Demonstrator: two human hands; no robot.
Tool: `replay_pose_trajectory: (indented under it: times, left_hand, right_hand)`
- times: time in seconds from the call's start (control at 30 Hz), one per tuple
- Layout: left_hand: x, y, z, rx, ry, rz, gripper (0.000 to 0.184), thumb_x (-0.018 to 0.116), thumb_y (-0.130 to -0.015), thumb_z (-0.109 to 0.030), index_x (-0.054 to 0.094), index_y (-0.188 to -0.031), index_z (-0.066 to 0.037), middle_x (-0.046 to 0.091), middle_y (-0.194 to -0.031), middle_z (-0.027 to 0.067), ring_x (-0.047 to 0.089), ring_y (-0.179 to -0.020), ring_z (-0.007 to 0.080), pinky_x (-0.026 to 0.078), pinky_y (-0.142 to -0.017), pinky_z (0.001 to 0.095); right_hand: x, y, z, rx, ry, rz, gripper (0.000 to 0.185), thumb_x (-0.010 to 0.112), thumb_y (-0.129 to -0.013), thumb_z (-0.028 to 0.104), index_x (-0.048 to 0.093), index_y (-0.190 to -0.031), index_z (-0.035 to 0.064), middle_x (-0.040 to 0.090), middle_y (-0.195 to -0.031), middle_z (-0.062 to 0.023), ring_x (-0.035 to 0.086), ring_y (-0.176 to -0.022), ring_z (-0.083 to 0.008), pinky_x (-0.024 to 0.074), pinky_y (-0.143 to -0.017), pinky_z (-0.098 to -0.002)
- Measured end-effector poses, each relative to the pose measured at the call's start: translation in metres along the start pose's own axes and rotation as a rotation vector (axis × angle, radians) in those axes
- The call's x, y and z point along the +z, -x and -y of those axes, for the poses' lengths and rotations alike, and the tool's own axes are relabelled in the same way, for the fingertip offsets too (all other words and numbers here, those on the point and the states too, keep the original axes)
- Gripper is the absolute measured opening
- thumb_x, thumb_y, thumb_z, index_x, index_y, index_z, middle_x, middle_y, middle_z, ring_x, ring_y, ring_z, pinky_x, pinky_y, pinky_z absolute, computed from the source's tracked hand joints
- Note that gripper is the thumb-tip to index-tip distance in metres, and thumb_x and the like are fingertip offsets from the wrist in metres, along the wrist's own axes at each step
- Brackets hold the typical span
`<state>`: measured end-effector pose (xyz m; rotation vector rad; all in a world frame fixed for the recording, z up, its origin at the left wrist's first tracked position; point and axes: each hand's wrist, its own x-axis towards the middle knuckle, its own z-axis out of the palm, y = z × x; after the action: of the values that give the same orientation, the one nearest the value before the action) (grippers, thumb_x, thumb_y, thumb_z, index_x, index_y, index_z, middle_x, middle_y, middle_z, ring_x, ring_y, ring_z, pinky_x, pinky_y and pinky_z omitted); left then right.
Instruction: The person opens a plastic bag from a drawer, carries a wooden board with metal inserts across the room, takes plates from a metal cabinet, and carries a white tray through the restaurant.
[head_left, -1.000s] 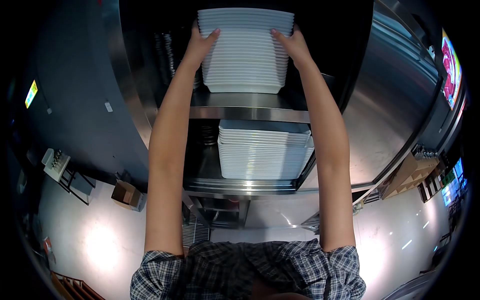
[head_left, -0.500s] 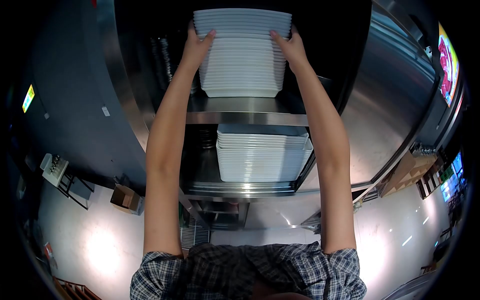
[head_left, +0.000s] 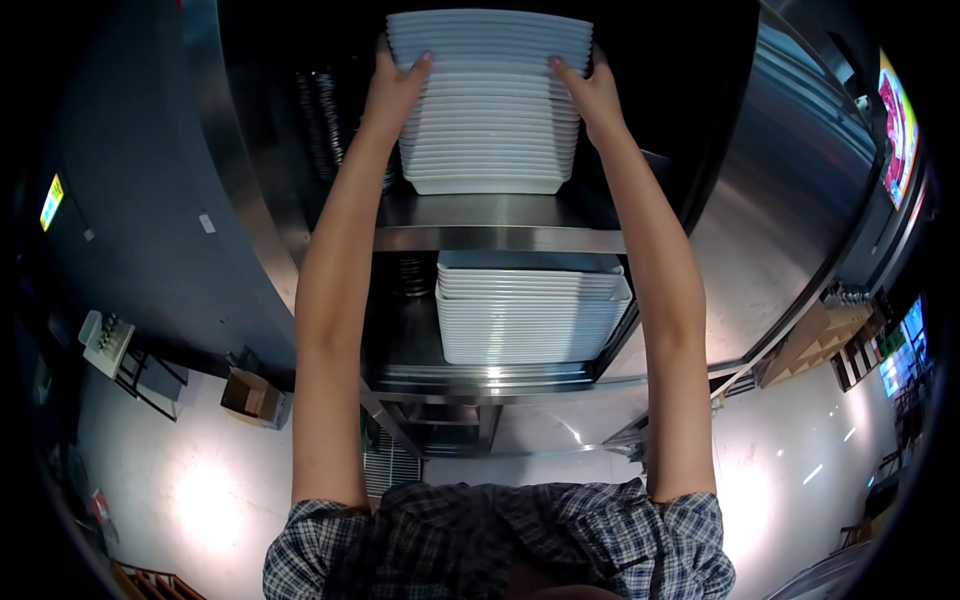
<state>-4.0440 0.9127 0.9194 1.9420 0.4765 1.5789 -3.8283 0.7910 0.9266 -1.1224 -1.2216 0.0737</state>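
Observation:
A tall stack of white trays (head_left: 488,130) stands on the upper steel shelf (head_left: 500,238). My left hand (head_left: 398,85) grips its upper left side, thumb on the front and the other fingers hidden around the edge. On the upper right side my right hand (head_left: 590,88) holds the stack the same way. The trays above my thumbs sit close on those below. A second stack of white trays (head_left: 530,315) rests on the lower shelf, under my forearms and touched by neither hand.
Dark stacked dishes (head_left: 325,120) stand left of the upper stack, and more (head_left: 412,275) on the lower shelf. A steel panel (head_left: 780,220) flanks the cabinet on the right. A cardboard box (head_left: 252,398) and a small table (head_left: 108,345) are at the left.
The view has shifted slightly, so the shelves appear a little lower than one second ago. Both hands keep their hold on the upper stack, with little visible movement against it.

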Motion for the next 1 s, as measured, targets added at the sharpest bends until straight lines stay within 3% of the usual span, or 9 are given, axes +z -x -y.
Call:
replay_pose_trajectory:
  times: [0.17, 0.33, 0.6, 0.73, 0.87, 1.0]
  left_hand:
    - [-0.003, -0.007, -0.007, 0.011, -0.089, -0.060, 0.070, 0.056, -0.083, -0.040, 0.026, -0.131, 0.002, 0.052, -0.114, 0.0257, 0.053, -0.106, 0.0338, 0.042, -0.089, 0.0351]
    - [0.000, -0.019, -0.016, -0.003, -0.173, -0.116, 0.066, 0.056, -0.082, -0.043, 0.036, -0.125, 0.002, 0.056, -0.104, 0.0272, 0.056, -0.100, 0.0353, 0.045, -0.086, 0.0370]
    - [-0.004, -0.035, -0.012, -0.078, -0.182, -0.147, 0.077, 0.058, -0.079, -0.048, 0.030, -0.130, 0.001, 0.054, -0.108, 0.0280, 0.055, -0.101, 0.0353, 0.046, -0.085, 0.0376]
    - [-0.005, -0.029, -0.016, -0.153, -0.051, -0.127, 0.085, 0.062, -0.073, -0.055, 0.031, -0.133, -0.004, 0.047, -0.120, 0.0228, 0.049, -0.108, 0.0311, 0.044, -0.087, 0.0377]
    - [-0.003, -0.030, -0.008, -0.103, -0.020, -0.158, 0.088, 0.063, -0.071, -0.057, 0.029, -0.134, -0.005, 0.047, -0.120, 0.0225, 0.049, -0.108, 0.0306, 0.044, -0.086, 0.0383]
    - [-0.005, -0.021, -0.013, -0.242, 0.080, -0.085, 0.093, 0.064, -0.069, -0.058, 0.026, -0.135, -0.004, 0.046, -0.121, 0.0217, 0.047, -0.110, 0.0318, 0.045, -0.085, 0.0404]
  right_hand:
    - [0.000, 0.000, 0.000, 0.028, 0.002, -0.028, 0.075, 0.068, -0.070, 0.025, 0.032, -0.126, -0.0083, 0.052, -0.111, -0.0231, 0.054, -0.102, -0.0289, 0.0437, -0.086, -0.0334]
    - [-0.002, 0.001, 0.006, 0.000, -0.020, -0.036, 0.074, 0.069, -0.069, 0.024, 0.033, -0.126, -0.0063, 0.053, -0.109, -0.0221, 0.055, -0.099, -0.0284, 0.0445, -0.085, -0.0333]
    - [-0.003, -0.005, 0.007, 0.003, -0.064, -0.001, 0.073, 0.066, -0.070, 0.021, 0.031, -0.131, -0.0008, 0.053, -0.111, -0.0211, 0.054, -0.101, -0.0289, 0.0437, -0.087, -0.0351]
    - [-0.008, -0.007, 0.007, 0.008, -0.071, 0.041, 0.074, 0.063, -0.072, 0.025, 0.029, -0.133, 0.0004, 0.050, -0.115, -0.0216, 0.051, -0.105, -0.0300, 0.0420, -0.088, -0.0354]
    - [-0.014, -0.008, 0.005, -0.013, -0.078, 0.088, 0.075, 0.062, -0.073, 0.028, 0.028, -0.134, 0.0012, 0.047, -0.119, -0.0219, 0.048, -0.108, -0.0297, 0.0395, -0.089, -0.0352]
    - [-0.020, -0.018, -0.011, 0.003, -0.059, 0.052, 0.066, 0.057, -0.077, 0.032, 0.034, -0.131, 0.0015, 0.048, -0.119, -0.0183, 0.047, -0.108, -0.0273, 0.0365, -0.091, -0.0343]
